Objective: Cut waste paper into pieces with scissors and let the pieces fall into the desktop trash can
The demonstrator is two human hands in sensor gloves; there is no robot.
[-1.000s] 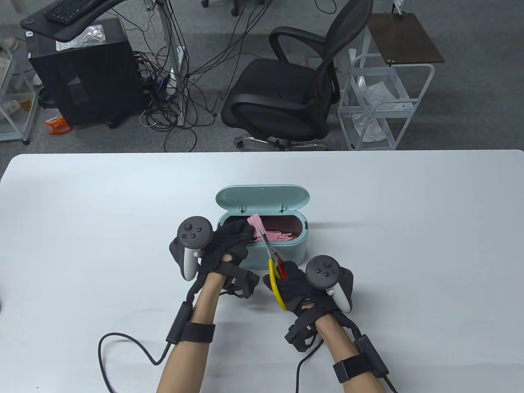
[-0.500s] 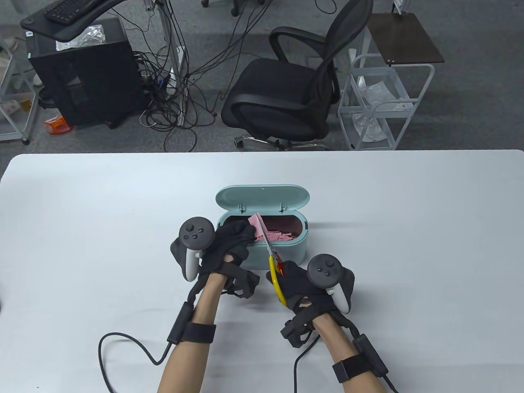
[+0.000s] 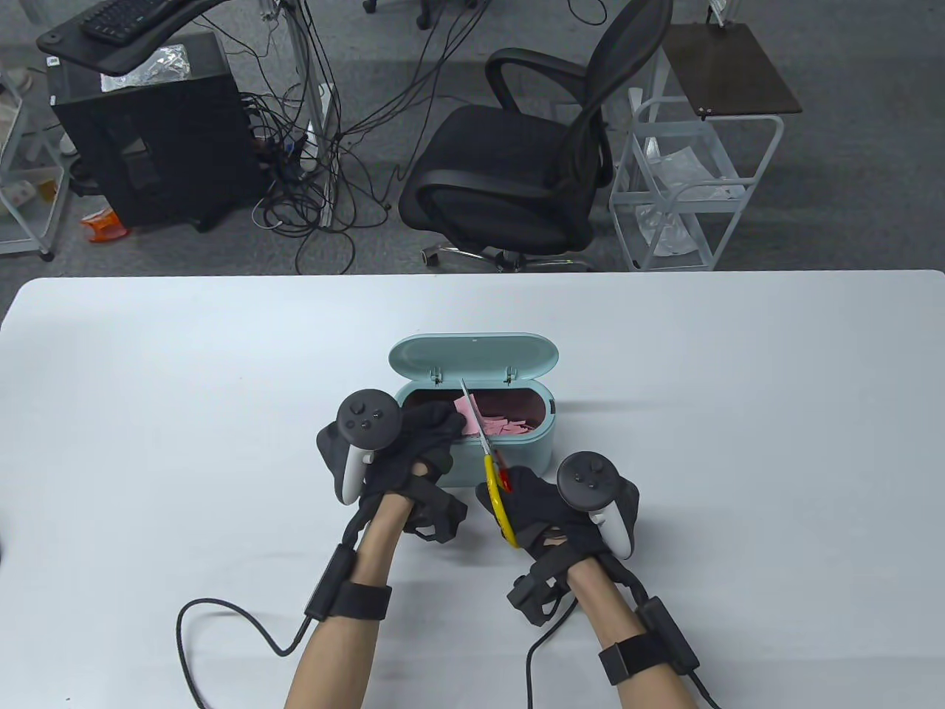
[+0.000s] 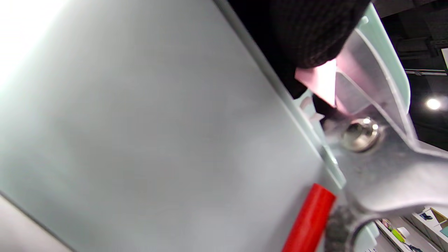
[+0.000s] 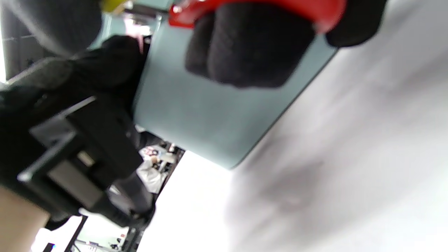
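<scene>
A mint-green desktop trash can stands mid-table with its lid tipped back; pink paper pieces lie inside. Over its left rim my left hand pinches a small pink paper scrap, seen close up as a pink scrap in the left wrist view. My right hand grips the scissors by their yellow and red handles, at the can's front. The blades point up-left across the scrap and look nearly together. The right wrist view has the curled fingers inside the red handle.
The white table stretches wide on both sides of the can. A black cable trails from my left wrist across the near table. Beyond the far edge stand a black office chair and a white wire cart.
The scissor blades have pushed further up over the can and come together. My left hand shifted slightly right and the scrap showing beyond its fingers is shorter.
</scene>
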